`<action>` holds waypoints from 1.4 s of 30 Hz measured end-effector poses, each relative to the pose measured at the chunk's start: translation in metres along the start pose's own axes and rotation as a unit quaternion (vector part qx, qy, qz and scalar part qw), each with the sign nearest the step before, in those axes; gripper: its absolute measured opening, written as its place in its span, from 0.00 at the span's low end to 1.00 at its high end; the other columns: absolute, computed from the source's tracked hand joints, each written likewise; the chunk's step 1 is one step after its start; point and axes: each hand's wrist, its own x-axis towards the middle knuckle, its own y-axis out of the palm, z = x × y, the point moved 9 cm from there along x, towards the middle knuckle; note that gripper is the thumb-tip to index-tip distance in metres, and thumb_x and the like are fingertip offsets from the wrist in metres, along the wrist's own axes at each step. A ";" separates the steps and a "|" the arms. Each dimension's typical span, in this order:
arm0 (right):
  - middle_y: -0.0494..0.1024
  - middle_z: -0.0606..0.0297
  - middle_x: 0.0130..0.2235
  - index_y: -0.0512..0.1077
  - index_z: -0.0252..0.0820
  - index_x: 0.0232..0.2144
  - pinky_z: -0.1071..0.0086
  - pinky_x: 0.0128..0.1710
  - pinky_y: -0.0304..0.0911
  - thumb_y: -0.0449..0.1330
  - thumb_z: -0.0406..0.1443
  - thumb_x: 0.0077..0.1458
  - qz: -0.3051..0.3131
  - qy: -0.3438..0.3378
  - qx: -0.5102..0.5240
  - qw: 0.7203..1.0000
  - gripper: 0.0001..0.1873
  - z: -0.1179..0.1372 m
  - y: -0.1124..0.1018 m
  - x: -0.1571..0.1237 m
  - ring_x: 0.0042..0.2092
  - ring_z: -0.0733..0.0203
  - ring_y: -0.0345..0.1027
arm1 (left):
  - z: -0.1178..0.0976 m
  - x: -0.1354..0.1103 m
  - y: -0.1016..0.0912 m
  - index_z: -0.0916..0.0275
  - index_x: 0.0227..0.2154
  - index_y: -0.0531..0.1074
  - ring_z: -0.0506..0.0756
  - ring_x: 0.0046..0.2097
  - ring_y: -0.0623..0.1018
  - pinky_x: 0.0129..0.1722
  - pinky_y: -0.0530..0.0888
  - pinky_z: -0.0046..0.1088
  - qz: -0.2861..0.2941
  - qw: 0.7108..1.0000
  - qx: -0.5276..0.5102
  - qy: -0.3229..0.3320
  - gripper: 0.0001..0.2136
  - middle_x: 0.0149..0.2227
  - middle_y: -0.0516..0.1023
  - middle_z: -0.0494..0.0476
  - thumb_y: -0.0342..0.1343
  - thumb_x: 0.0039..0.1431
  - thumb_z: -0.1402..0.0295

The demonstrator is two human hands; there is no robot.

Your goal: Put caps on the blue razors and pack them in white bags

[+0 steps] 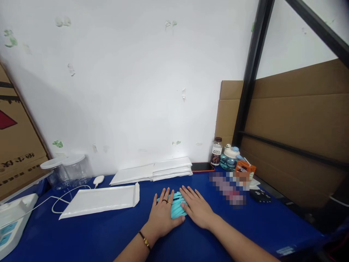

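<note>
- The teal strips [178, 209] lie on the blue counter [95, 238], partly under two hands.
- The left hand [163, 217] and right hand [199, 210] rest on the two sides of the strips. Each grip is flat, fingers out straight, not curled round anything. I think this keeps the strips flat and stops them sliding.
- A white envelope [102, 199] lies off to the left; a white pile [172, 169] sits behind, maybe to leave room.
- A phone [203, 167], bottle [216, 151] and orange box [245, 168] are back on the right, perhaps kept out of the way.

Workshop-like workspace, blue-topped table [267, 229], stacked white envelopes [171, 168], cardboard panels [300, 120], black metal frame [252, 54], patchy wall [122, 80]
</note>
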 end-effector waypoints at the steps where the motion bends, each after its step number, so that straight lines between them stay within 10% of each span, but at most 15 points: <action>1: 0.42 0.67 0.65 0.43 0.49 0.63 0.55 0.63 0.31 0.37 0.49 0.61 0.003 0.002 0.000 1.000 0.30 -0.002 -0.001 0.004 0.65 0.56 0.33 | 0.000 0.002 0.000 0.62 0.63 0.43 0.65 0.65 0.42 0.60 0.41 0.53 0.003 1.000 0.000 -0.001 0.44 0.65 0.41 0.62 0.42 0.48 0.39; 11: 0.42 0.70 0.65 0.42 0.51 0.63 0.57 0.63 0.29 0.39 0.52 0.60 -0.014 0.009 0.025 1.000 0.32 -0.002 0.013 -0.018 0.65 0.55 0.33 | -0.011 -0.018 -0.001 0.61 0.63 0.41 0.65 0.65 0.40 0.60 0.41 0.52 0.085 0.995 -0.037 0.034 0.42 0.65 0.39 0.61 0.38 0.51 0.39; 15: 0.47 0.64 0.65 0.47 0.47 0.62 0.59 0.61 0.39 0.41 0.50 0.60 -0.078 0.037 0.096 0.992 0.31 -0.017 -0.017 -0.003 0.64 0.55 0.39 | 0.011 -0.001 -0.020 0.60 0.60 0.54 0.63 0.61 0.56 0.57 0.52 0.47 0.006 0.997 -0.071 -0.027 0.30 0.61 0.57 0.64 0.38 0.58 0.50; 19: 0.76 0.58 0.42 0.75 0.40 0.40 0.66 0.46 0.60 0.50 0.41 0.56 -0.079 0.018 0.148 0.986 0.17 -0.027 -0.052 0.038 0.45 0.56 0.68 | 0.036 0.028 -0.029 0.58 0.38 0.72 0.57 0.44 0.72 0.41 0.66 0.32 -0.033 0.992 -0.110 -0.047 0.14 0.41 0.75 0.56 0.50 0.51 0.61; 24: 0.77 0.65 0.28 0.76 0.38 0.30 0.74 0.31 0.60 0.57 0.37 0.50 -0.003 -0.017 0.223 0.975 0.10 -0.031 -0.040 0.077 0.31 0.63 0.67 | 0.053 0.051 -0.011 0.61 0.27 0.72 0.51 0.30 0.72 0.27 0.62 0.24 0.017 0.985 -0.167 -0.045 0.07 0.28 0.75 0.51 0.53 0.47 0.64; 36: 0.73 0.67 0.21 0.76 0.37 0.29 0.76 0.25 0.56 0.57 0.40 0.50 -0.077 -0.018 0.362 0.929 0.12 -0.045 -0.030 0.083 0.24 0.66 0.63 | 0.075 0.069 -0.019 0.61 0.28 0.71 0.51 0.29 0.69 0.28 0.60 0.24 -0.080 0.971 -0.226 -0.030 0.10 0.25 0.72 0.49 0.49 0.53 0.61; 42: 0.76 0.63 0.29 0.77 0.39 0.27 0.71 0.34 0.58 0.58 0.38 0.48 -0.123 0.066 0.223 0.965 0.10 -0.094 -0.049 0.076 0.32 0.61 0.67 | 0.093 0.061 -0.039 0.58 0.30 0.73 0.54 0.40 0.72 0.35 0.61 0.27 -0.098 0.987 -0.094 -0.082 0.06 0.33 0.75 0.51 0.52 0.52 0.66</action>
